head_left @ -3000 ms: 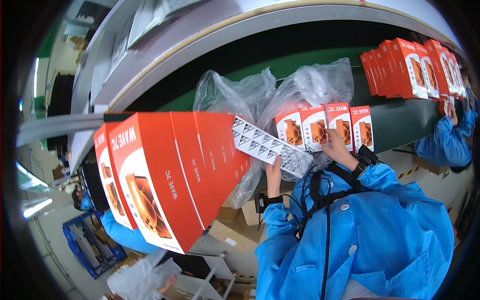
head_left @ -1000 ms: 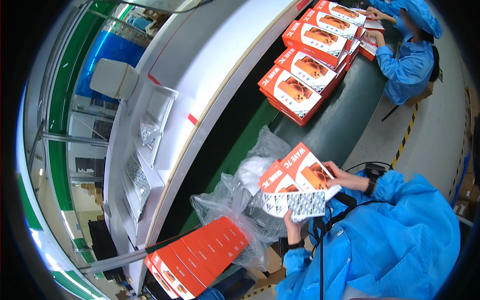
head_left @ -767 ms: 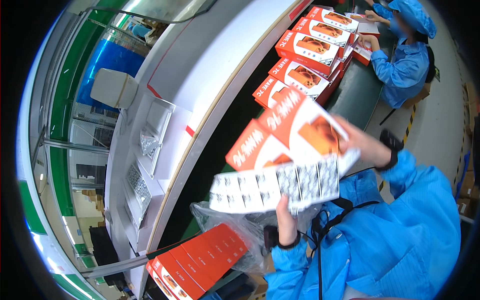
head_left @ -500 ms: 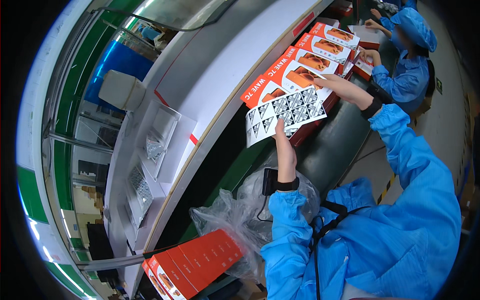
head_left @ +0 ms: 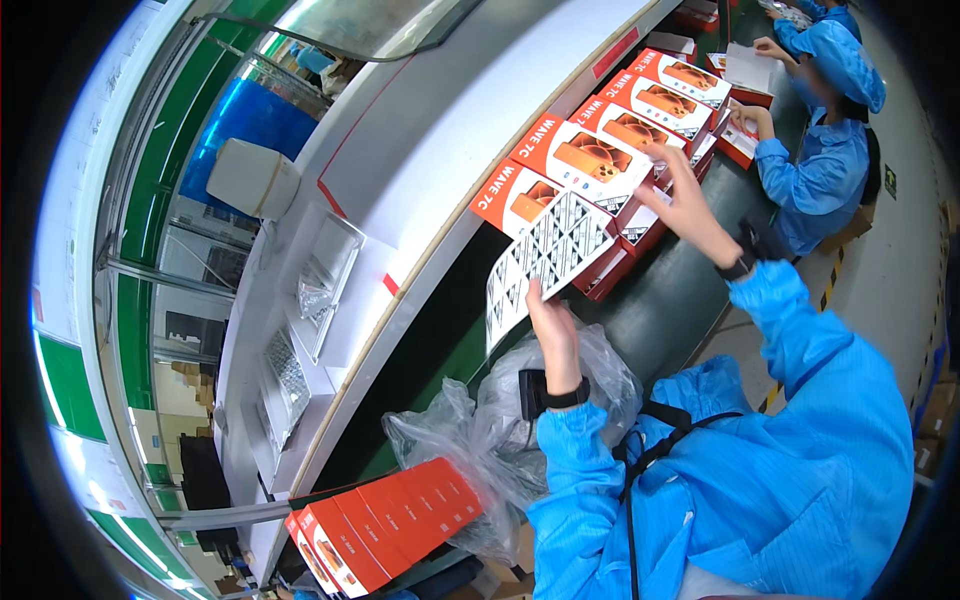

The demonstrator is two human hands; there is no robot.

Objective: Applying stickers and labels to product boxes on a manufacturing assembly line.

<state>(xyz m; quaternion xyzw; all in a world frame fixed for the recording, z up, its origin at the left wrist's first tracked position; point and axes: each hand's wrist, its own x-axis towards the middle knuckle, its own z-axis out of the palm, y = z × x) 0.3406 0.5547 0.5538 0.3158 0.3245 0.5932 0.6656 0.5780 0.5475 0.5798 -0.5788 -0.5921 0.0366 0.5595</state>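
Patterned sheet is pinched in left hand, right hand has fingers parted at edge of red-white box, contact unclear.

Two red boxes now at the stack, away from the plastic bag; label sheet alongside.

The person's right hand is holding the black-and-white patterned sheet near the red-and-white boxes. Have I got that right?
Not quite: the left hand is holding the black-and-white patterned sheet near the red-and-white boxes, as the head view shows.
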